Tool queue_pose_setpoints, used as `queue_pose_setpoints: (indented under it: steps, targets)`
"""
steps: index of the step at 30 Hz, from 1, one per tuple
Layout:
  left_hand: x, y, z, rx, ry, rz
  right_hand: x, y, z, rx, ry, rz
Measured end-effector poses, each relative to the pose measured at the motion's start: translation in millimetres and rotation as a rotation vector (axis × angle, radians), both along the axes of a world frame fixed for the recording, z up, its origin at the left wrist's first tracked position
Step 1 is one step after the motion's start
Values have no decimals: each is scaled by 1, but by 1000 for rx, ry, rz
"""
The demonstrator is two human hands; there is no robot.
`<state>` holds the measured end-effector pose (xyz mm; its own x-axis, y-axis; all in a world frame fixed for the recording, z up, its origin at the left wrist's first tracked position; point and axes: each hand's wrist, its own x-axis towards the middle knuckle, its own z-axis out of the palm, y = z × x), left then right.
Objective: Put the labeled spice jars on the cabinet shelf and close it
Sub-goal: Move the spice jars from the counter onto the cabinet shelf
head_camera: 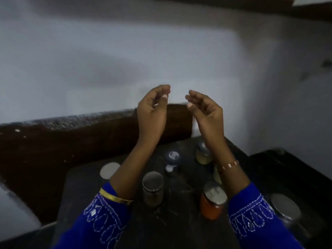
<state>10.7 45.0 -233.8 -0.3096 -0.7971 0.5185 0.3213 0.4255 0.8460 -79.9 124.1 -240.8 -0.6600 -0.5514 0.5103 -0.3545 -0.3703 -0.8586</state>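
Observation:
Several spice jars stand on a dark table [179,230] below my raised arms. One with a steel lid and brownish contents [152,188] is near the middle. A jar of orange-red powder [212,202] is to its right. A jar of pale yellow contents [203,152] stands farther back, and a dark-lidded jar [172,158] is left of it. My left hand [152,106] and my right hand [204,106] are held up in front of the wall, palms facing each other, fingers loosely curled, holding nothing. The frame is blurred. No cabinet shelf is visible.
A round steel lid [109,170] lies flat on the table's left part. A larger steel-lidded jar [285,211] stands at the right edge. A white wall [107,60] with a dark brown band [53,141] rises behind the table.

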Motion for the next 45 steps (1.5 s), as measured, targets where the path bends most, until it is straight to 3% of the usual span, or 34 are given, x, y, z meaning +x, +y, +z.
queue_pose_setpoints:
  steps: [5, 11, 16, 20, 25, 28, 34, 38, 41, 45]
  targets:
    - [-27, 44, -72, 131, -118, -154, -25, 57, -73, 238, -59, -119]
    - [-47, 87, -153, 251, -391, -270, -49, 107, -154, 729, -17, -160]
    - [-45, 105, -204, 395, -653, -292, -64, 112, -210, 1177, 251, -129]
    - [-36, 109, -227, 412, -811, -276, -71, 104, -223, 1363, 380, -9]
    - [-26, 108, -239, 344, -995, -268, -76, 99, -222, 1360, 420, 39]
    - [-23, 107, -242, 328, -1015, -296, -73, 97, -217, 1322, 370, -4]
    - [-7, 109, -242, 107, -848, -358, -50, 82, -189, 1099, 236, -147]
    - [-4, 102, -232, -35, -790, -230, -31, 69, -153, 1011, 120, -243]
    - [-3, 92, -217, 7, -687, -57, -18, 60, -128, 1012, 100, -164]
    - [9, 72, -197, 134, -620, -109, -17, 60, -99, 810, -28, 20]
